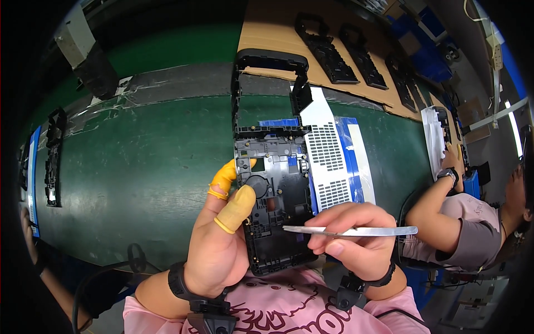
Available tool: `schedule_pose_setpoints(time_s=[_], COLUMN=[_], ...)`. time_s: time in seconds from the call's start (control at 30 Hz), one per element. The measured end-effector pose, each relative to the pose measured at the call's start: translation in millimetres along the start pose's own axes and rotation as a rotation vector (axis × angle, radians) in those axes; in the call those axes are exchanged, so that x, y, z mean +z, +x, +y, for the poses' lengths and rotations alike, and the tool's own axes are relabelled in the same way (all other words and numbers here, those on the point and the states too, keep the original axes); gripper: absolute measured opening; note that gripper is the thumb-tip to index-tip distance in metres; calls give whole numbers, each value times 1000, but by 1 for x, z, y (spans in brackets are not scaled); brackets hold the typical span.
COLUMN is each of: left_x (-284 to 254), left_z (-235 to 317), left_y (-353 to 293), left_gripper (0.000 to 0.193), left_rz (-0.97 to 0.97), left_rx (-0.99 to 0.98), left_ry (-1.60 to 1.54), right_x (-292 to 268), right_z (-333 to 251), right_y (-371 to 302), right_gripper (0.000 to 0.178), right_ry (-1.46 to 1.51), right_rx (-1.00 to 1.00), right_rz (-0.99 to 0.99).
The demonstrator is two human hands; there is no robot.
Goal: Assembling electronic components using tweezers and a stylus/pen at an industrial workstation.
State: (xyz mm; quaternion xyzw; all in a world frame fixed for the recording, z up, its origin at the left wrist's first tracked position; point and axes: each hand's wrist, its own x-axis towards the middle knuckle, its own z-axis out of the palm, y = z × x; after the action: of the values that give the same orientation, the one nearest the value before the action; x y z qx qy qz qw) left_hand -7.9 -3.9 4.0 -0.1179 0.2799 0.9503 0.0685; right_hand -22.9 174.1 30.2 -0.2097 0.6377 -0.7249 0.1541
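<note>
A long black plastic housing [272,150] with a looped frame at its far end is tilted up in front of me. My left hand [214,245] grips its left edge, the thumb on the inner face and a finger behind it. Yellow finger cots cover that thumb and finger. In my right hand [359,239] I hold metal tweezers [384,231], pinched between thumb and fingers, with their tips over the lower part of the housing. Whether the tips touch it or hold anything is too small to tell. A white sheet with rows of dark slots [325,147] lies beyond the housing, at its right.
Several similar black housings [328,55] lie on brown cardboard [267,30] at the far right. Another black housing [54,158] rests on the green table [139,161] at the left. A person [456,222] works at the right; another person's arm [55,286] shows at the left.
</note>
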Motion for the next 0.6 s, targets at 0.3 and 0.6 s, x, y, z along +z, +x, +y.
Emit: schedule_pose_setpoints(time_s=[0.3, 0.6], left_x=[-2, -8], left_z=[0, 1], left_y=[-4, -3], left_gripper=[42, 69], left_rz=[-50, -72], left_rx=[147, 41], left_ry=[73, -46], right_x=[10, 17], right_z=[11, 21], right_y=[-1, 5], right_gripper=[17, 16], right_ry=[255, 432], right_rx=[21, -84], right_rz=[177, 181])
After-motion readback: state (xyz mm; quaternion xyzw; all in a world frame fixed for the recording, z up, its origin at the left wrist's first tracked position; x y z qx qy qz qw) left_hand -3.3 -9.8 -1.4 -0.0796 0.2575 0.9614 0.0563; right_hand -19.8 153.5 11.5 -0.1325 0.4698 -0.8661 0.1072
